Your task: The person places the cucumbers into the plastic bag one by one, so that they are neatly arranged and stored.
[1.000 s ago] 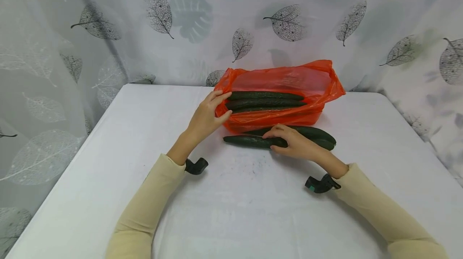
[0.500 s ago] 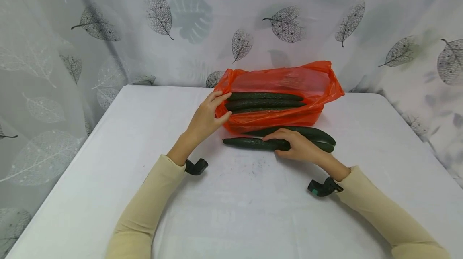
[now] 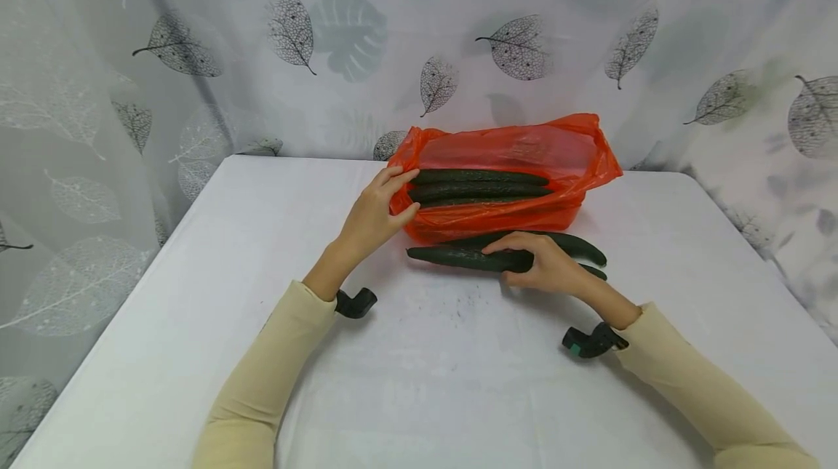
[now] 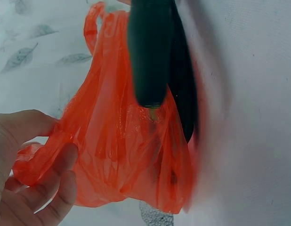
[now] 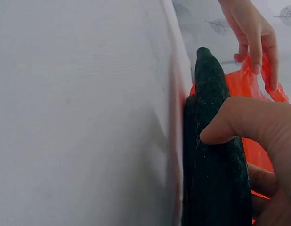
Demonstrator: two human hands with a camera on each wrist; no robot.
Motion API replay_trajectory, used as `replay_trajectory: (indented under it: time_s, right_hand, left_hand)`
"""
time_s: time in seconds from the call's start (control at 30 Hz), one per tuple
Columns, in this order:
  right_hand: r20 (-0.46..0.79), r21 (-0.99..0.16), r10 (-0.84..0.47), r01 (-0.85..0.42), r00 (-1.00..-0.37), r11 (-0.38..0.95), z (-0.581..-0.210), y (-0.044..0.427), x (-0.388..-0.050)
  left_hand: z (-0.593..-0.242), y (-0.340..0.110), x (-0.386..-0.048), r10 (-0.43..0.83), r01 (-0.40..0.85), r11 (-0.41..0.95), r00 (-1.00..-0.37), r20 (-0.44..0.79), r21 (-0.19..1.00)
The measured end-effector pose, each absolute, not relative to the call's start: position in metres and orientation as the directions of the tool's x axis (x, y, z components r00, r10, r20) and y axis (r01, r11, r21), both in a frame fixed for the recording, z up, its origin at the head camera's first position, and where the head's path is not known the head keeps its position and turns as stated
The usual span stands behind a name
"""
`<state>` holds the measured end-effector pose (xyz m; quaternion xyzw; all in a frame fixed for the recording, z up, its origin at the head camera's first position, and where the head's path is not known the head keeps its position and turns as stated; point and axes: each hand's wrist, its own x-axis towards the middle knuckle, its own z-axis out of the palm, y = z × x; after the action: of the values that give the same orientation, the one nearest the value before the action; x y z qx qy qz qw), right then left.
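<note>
My left hand [image 3: 373, 216] pinches the left edge of the opening of a red plastic bag [image 3: 497, 222]. Several dark green cucumbers [image 3: 481, 190] lie side by side inside it. In front of the bag, my right hand [image 3: 548, 265] grips a cucumber [image 3: 452, 258], its thumb [image 5: 221, 129] across the near side in the right wrist view. The left wrist view has this cucumber's tapered end [image 4: 150, 70] in front of the bag. Behind it, at least one more cucumber [image 3: 576, 245] lies on the table against the bag, partly hidden by the right hand.
A white cloth covers the table [image 3: 419, 382]. Behind it hangs a pale curtain [image 3: 393, 40] with a leaf print, close to the back of the bag. Black wrist cameras, one on the left wrist [image 3: 356, 303] and one on the right [image 3: 594, 342], hang low over the cloth.
My right hand has shifted slightly to the right along the cucumber, which now appears a little raised and covers more of the one behind. The left hand and bag stay in place.
</note>
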<state>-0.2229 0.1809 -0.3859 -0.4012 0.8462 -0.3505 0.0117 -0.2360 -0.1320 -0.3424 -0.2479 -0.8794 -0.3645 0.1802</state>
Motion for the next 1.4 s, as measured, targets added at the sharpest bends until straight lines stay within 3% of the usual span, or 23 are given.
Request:
replay_trajectory:
  time_s: [0.53, 0.9, 1.2, 1.4]
  right_hand:
    - [0.341, -0.63, -0.691, -0.7, -0.637, 0.335, -0.354, 0.191, -0.224]
    - [0.473, -0.606, -0.659, -0.759, -0.585, 0.239, -0.32, 0.188, -0.228]
    - [0.499, -0.651, -0.583, -0.721, -0.642, 0.238, -0.298, 0.178, -0.233]
    - [0.547, -0.682, -0.538, -0.714, -0.641, 0.157, -0.286, 0.168, -0.237]
  left_hand:
    - [-0.344, -0.132, -0.238, 0.307, 0.56, 0.621, -0.818, 0.487, 0.548]
    - [-0.344, -0.132, -0.237, 0.308, 0.547, 0.634, -0.827, 0.47, 0.547]
    - [-0.344, -0.132, -0.236, 0.307, 0.553, 0.632, -0.822, 0.479, 0.544]
    - [-0.344, -0.132, -0.237, 0.314, 0.562, 0.624, -0.816, 0.485, 0.543]
